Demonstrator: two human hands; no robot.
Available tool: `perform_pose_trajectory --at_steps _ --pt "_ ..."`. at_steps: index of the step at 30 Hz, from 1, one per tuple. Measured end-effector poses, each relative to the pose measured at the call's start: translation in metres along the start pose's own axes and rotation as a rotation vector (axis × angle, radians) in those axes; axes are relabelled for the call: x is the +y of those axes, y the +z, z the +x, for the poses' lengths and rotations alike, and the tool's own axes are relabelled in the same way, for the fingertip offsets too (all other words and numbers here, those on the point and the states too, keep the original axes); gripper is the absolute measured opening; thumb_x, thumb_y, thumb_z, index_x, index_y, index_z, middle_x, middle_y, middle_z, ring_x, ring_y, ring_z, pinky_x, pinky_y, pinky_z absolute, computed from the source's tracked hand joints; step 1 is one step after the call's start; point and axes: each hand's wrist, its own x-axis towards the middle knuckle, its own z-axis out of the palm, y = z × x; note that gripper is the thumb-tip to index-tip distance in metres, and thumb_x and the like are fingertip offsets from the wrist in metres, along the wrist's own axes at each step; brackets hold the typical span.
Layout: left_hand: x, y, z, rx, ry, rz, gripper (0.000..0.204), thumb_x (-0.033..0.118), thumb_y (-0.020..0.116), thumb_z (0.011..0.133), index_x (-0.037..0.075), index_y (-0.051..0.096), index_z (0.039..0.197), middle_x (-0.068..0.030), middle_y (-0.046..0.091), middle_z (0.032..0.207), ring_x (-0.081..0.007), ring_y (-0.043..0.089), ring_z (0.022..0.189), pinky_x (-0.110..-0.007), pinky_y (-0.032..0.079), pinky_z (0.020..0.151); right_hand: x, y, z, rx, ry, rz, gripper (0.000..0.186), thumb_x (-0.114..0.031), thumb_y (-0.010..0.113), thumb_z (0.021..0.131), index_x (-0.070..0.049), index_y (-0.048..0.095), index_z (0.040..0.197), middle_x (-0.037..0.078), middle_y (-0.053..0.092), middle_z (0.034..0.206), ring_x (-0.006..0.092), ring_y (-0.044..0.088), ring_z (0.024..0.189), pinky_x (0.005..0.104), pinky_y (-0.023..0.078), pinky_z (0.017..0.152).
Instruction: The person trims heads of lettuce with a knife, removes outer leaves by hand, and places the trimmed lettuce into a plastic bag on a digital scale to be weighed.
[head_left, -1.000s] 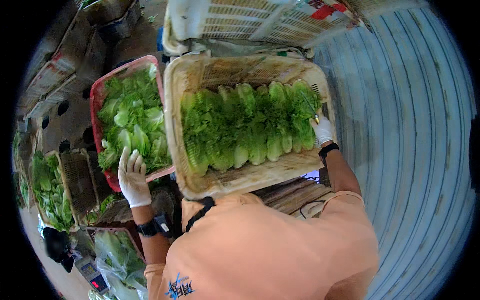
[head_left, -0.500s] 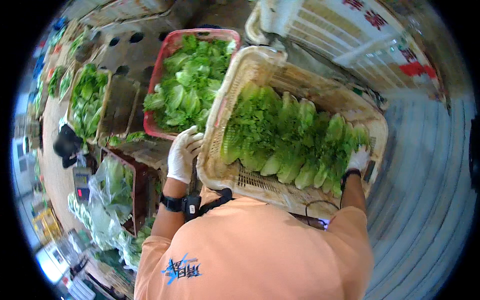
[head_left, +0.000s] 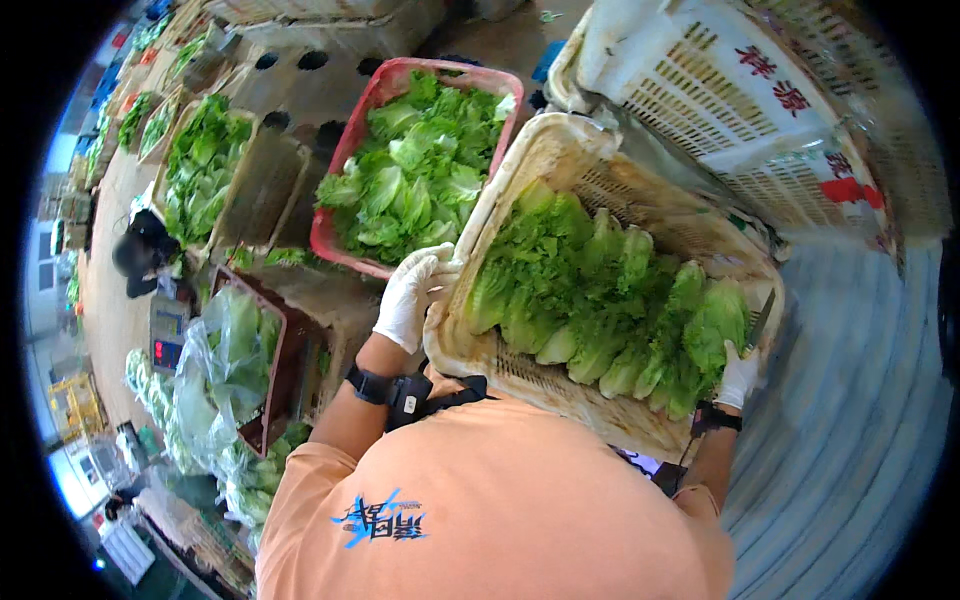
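Note:
A worn cream plastic crate sits tilted in front of me, packed with a row of green leafy lettuces. My left hand, in a white glove, curls its fingers against the crate's left rim. At the crate's right end, my gloved right hand has its fingers closed at the near end of a lettuce head; the fingertips are partly hidden by leaves. A narrow dark strip shows by the right wall, and I cannot tell whether it is a blade or a slot.
Beyond my left hand stands a red crate heaped with loose lettuce leaves. Empty-looking cream crates lean at the back right. At left are a bag-covered pile of greens, a scale display and a person.
My right hand has drawn back toward me at the crate's right end, where a lettuce head now shows more fully. My left fingers have come up to the crate rim. The whole view has shifted.

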Motion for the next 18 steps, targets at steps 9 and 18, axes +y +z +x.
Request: perform_pose_trajectory --at_steps 9,18 --pt "0.027 0.032 0.001 -0.572 0.218 0.082 0.128 0.070 0.072 0.056 0.012 0.006 0.148 -0.0141 0.020 0.150 -0.0275 0.019 0.139 -0.048 0.015 0.110 -0.210 0.087 -0.155 -1.046 0.237 1.212 0.049 -0.009 0.060 0.084 -0.004 0.043 0.130 0.005 0.054 0.118 0.0164 0.055 0.102 0.0298 0.048 0.086" --pt "0.067 -0.109 -0.057 -0.547 0.196 -0.346 0.109 0.053 0.076 0.064 0.009 0.018 0.145 -0.0122 0.035 0.142 -0.0256 0.039 0.128 -0.042 0.034 0.107 -0.391 0.125 -0.221 -1.186 -0.637 0.746 0.031 -0.020 0.054 0.094 -0.001 0.046 0.117 0.002 0.052 0.098 0.0126 0.053 0.086 0.0283 0.046 0.077"
